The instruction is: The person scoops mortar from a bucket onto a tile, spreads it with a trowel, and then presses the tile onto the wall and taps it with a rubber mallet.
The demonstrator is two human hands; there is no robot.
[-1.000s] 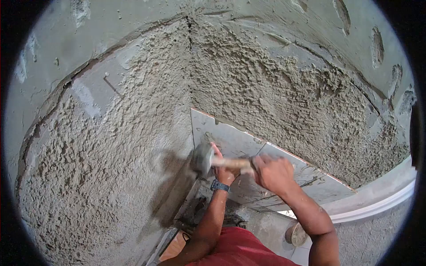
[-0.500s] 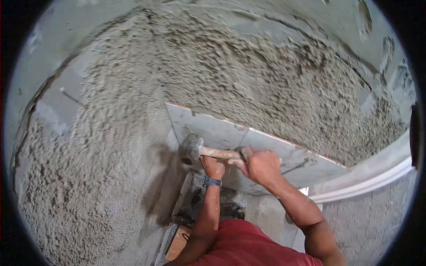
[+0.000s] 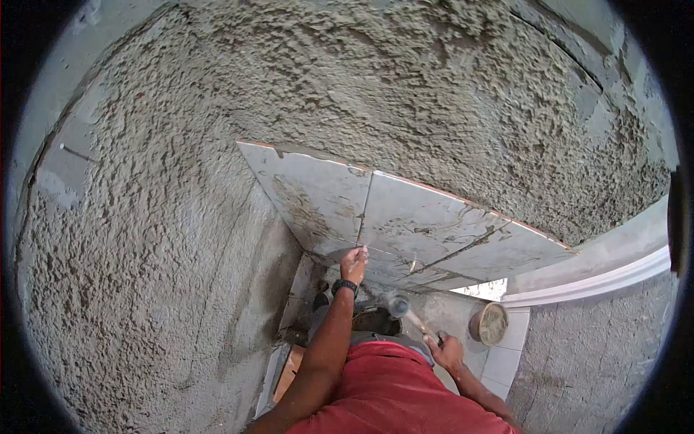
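My left hand point(image 3: 353, 265) is closed, its fingertips at the joint between two grey wall tiles point(image 3: 426, 213). What it pinches, if anything, is too small to make out. Low down by my right side, my right hand point(image 3: 447, 352) grips the wooden handle of a mallet point(image 3: 400, 308), whose dull grey head points up and left, away from the tiles. Grey mortar smears mark the tile faces, and a small pale wedge-like piece point(image 3: 413, 265) shows at a lower joint.
Rough mortar point(image 3: 347, 87) covers the wall above the tiles, and the left wall point(image 3: 159, 239) is coated likewise. A nail point(image 3: 63, 147) sticks out at far left. A bucket point(image 3: 494, 323) of grey mix stands at lower right. An orange-brown piece point(image 3: 290, 372) lies beside my left arm.
My right hand has lowered the mallet from in front of the tiles to beside my body. My left hand, earlier partly behind the mallet, now shows fully at the tile joint.
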